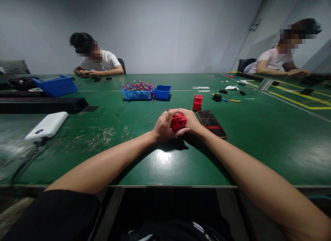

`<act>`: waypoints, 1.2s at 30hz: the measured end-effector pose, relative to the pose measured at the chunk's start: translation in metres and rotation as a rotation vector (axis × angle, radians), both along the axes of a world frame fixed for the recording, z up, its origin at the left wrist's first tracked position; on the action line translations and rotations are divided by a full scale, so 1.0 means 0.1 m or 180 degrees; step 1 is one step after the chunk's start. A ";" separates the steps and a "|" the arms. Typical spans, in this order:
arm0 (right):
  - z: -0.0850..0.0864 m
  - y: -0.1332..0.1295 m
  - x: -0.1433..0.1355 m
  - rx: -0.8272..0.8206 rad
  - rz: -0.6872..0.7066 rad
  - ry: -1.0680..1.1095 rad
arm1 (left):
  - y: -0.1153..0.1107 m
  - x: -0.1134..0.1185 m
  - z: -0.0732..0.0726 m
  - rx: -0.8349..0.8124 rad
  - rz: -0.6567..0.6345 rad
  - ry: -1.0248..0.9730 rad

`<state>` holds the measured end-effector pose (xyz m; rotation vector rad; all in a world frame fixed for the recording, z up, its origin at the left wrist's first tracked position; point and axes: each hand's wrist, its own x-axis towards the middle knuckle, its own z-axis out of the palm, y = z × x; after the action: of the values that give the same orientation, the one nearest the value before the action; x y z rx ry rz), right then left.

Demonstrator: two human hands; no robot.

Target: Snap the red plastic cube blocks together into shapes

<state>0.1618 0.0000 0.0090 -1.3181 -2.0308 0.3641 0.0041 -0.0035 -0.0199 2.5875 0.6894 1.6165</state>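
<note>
A small red box-shaped device (179, 123) with dark openings in its near side is held just over the green table. My left hand (165, 125) wraps round its left side, thumb underneath and fingers over the top. My right hand (190, 120) closes on it from the right and behind; its fingertips are partly hidden. Another red block-like piece (198, 102) stands on the table just beyond my right hand. Beside my right wrist lies a phone (211, 124) with its screen lit.
Farther off are a blue bin (138, 94) heaped with coloured wires and a smaller blue bin (162, 92). A white power bank (48, 125) with a cable lies left. Pliers (227, 100) and black parts lie right. Two people (103, 63) sit across the table (165, 165).
</note>
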 end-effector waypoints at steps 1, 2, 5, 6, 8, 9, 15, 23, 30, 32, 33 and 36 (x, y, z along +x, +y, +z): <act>0.01 -0.01 -0.01 0.0012 -0.0027 0.0158 | -0.01 0.01 0.01 0.0017 0.0007 -0.0018; 0.02 -0.03 -0.01 0.0038 -0.0064 0.0328 | -0.01 0.01 0.01 0.0013 0.0002 -0.0026; 0.05 -0.03 0.00 0.0146 -0.0232 0.0753 | -0.01 0.02 0.01 -0.0128 -0.0100 -0.0043; 0.05 -0.02 0.01 0.0185 -0.0280 0.0857 | 0.00 0.03 0.00 -0.0200 -0.0152 -0.0049; 0.04 0.02 0.04 0.0250 -0.0335 0.1047 | 0.03 0.03 -0.02 -0.0369 -0.0235 -0.0075; 0.03 0.05 0.06 0.0266 -0.0316 0.1154 | 0.04 0.03 -0.03 -0.0466 -0.0256 -0.0089; 0.03 0.18 0.05 -0.0574 0.0082 0.2471 | 0.12 0.03 -0.06 -0.0950 -0.0192 -0.0145; 0.18 0.09 -0.03 -0.1303 0.0221 0.3556 | 0.18 0.04 -0.07 -0.0938 0.0359 -0.0129; 0.15 -0.03 -0.05 -0.0975 0.0883 0.2887 | 0.19 0.03 -0.05 -0.0957 0.0628 -0.0278; 0.15 -0.05 -0.05 -0.0961 0.1024 0.2725 | 0.20 0.02 -0.05 -0.0962 0.0611 -0.0311; 0.16 -0.06 -0.05 -0.0941 0.1081 0.2647 | 0.21 0.02 -0.06 -0.0977 0.0607 -0.0302; 0.17 -0.07 -0.04 -0.0894 0.1242 0.2480 | 0.22 0.02 -0.06 -0.1097 0.0667 -0.0241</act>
<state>0.1580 -0.0071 0.0265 -0.7262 -1.5661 1.1730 0.0061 0.0186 -0.0259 2.2617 1.1511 1.4758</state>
